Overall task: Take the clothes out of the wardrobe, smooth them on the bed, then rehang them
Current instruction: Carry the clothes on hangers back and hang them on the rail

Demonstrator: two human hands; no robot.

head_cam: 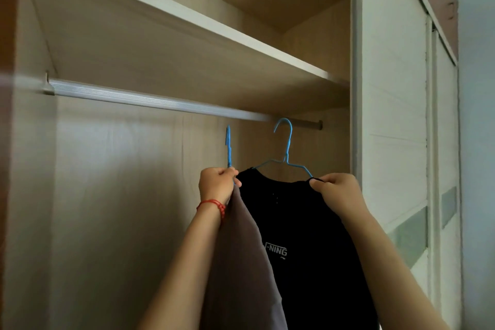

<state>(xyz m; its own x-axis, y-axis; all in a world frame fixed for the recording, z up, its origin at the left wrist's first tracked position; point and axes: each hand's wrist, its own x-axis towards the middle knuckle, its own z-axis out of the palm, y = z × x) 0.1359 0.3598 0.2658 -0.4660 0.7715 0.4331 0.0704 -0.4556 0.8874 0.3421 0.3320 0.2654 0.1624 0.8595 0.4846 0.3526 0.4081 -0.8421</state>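
Hanging centre frame below rail [160, 102]: grey garment [241, 262] gripped by left hand [217, 185]; black shirt [308, 236] shoulder pinched by right hand [337, 190] fingers [318, 185].

Pale wood-grain back panel [112, 195], a shelf [187, 24] above, white sliding door [393, 115] right, perhaps daylit.
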